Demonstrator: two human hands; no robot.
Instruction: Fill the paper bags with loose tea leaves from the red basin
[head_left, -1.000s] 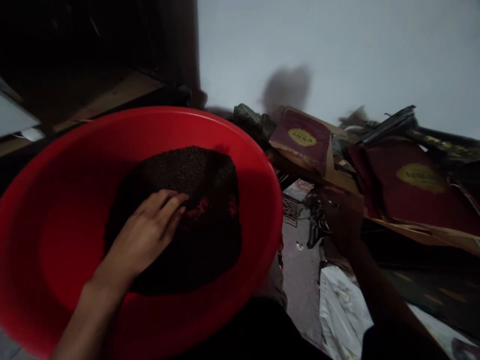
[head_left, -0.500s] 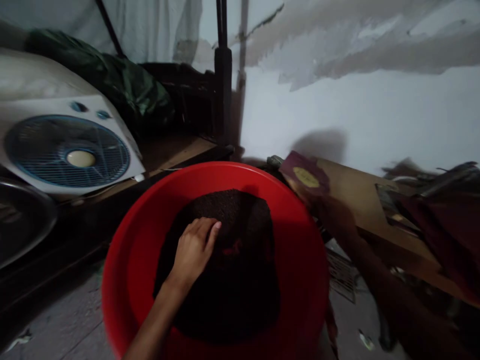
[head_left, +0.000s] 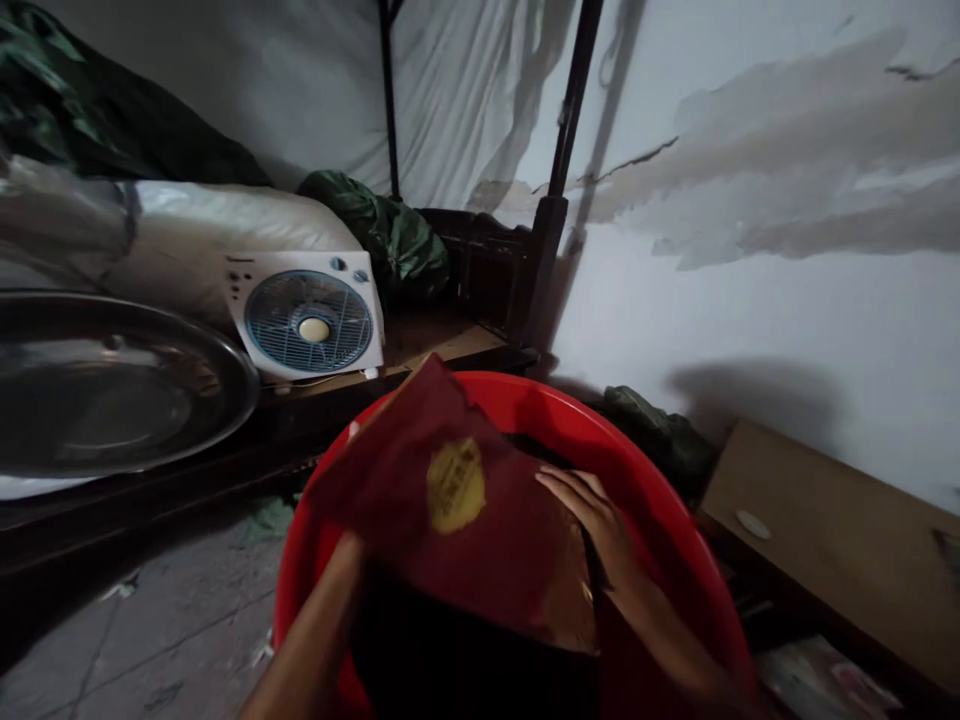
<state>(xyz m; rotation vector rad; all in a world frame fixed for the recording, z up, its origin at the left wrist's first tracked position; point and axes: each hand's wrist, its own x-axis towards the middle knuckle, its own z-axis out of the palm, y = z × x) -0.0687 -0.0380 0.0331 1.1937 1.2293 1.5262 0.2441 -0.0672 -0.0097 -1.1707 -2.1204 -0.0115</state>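
Note:
A flat maroon cardboard piece (head_left: 510, 540) with a yellow printed label slants over the red plastic tub (head_left: 694, 560). My right hand (head_left: 592, 510) grips its right edge, fingers lying over the top face. On the left, my left hand (head_left: 349, 550) holds the cardboard from beneath. Most of that hand is hidden, with a fingertip showing at the far left edge. Below the cardboard, dark material (head_left: 465, 650) fills the middle of the tub, largely in shadow.
A white box fan (head_left: 307, 315) stands on a wooden platform at the left, beside a wide metal basin (head_left: 217, 420). Right of the tub is a brown board (head_left: 825, 530) with a small pale disc on it. A dark green bundle (head_left: 660, 430) lies by the wall.
The maroon cardboard has come from the right side to over the tub, in my right hand. My left hand has left the dark material and taken hold of it. The view has swung left.

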